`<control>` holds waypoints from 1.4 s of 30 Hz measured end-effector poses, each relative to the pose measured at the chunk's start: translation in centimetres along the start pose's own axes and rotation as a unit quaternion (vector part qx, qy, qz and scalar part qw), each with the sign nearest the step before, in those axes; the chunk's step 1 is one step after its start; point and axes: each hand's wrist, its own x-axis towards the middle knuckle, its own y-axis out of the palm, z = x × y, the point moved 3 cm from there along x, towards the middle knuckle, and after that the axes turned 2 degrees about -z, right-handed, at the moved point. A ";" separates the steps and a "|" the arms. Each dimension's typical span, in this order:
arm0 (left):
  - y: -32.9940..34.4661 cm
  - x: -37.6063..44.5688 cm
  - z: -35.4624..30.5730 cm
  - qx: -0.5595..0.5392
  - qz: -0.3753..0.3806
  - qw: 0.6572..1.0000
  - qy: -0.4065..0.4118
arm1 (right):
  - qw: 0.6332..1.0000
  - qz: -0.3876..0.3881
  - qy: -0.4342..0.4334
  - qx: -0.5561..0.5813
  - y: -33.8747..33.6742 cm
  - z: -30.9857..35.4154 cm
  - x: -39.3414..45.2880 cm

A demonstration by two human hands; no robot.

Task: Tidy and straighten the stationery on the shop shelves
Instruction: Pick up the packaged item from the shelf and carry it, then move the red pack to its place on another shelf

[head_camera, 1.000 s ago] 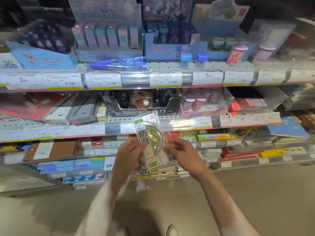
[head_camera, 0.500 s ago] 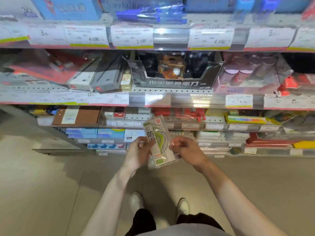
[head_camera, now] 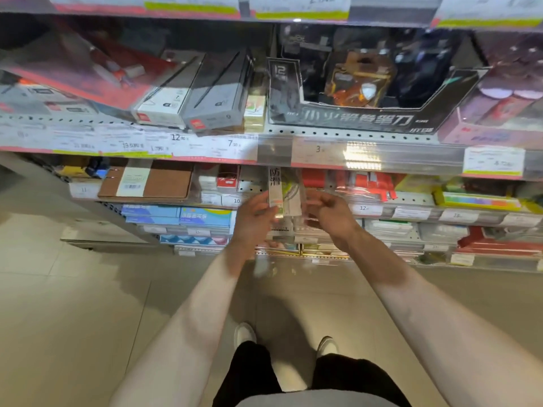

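Between both hands, shelf front: clear stationery packet (head_camera: 284, 190) stands upright under price rail (head_camera: 317, 151).
Left hand (head_camera: 255, 220): at packet's 8 o'clock, fingers pinching its lower left edge.
Right hand (head_camera: 330, 214): at packet's 4 o'clock, fingers curled; contact blurred, cannot tell.
Notebook (head_camera: 147, 182): far off at 9 o'clock.

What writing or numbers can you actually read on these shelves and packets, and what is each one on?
"12" on the black display box; its big white characters are too distorted to read.
"12", "7" and "3" on the price strip.
"10" and "12" on the lower shelf tags.
"防滑" on the packet both hands hold.
Other tags are too blurred.
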 end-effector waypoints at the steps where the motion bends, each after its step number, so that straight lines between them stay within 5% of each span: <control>1: -0.2 1.4 -0.1 0.012 -0.013 1.000 0.005 | 1.000 0.001 -0.004 0.008 0.3 0.2 0.5; 13: -0.9 10.1 1.0 0.246 -0.090 0.963 0.054 | 0.985 0.062 -0.039 -0.158 3.2 0.8 4.3; 19: -0.8 9.4 1.2 0.242 -0.045 0.967 0.064 | 0.977 0.066 -0.051 -0.195 2.5 0.0 4.7; 23: -1.3 8.0 1.1 0.271 -0.079 0.957 0.070 | 0.972 0.056 -0.081 -0.212 1.8 0.4 4.1; 27: -2.0 4.6 1.3 0.213 -0.141 0.965 0.067 | 0.976 0.037 -0.094 -0.192 1.0 0.7 2.4; 32: -1.4 -1.2 -1.1 0.135 -0.084 0.986 0.054 | 0.977 0.049 -0.115 -0.173 -1.1 1.3 -1.0; 42: -1.6 -8.5 -6.2 0.027 -0.122 0.987 0.103 | 0.974 0.037 -0.187 -0.119 -4.1 3.7 -6.2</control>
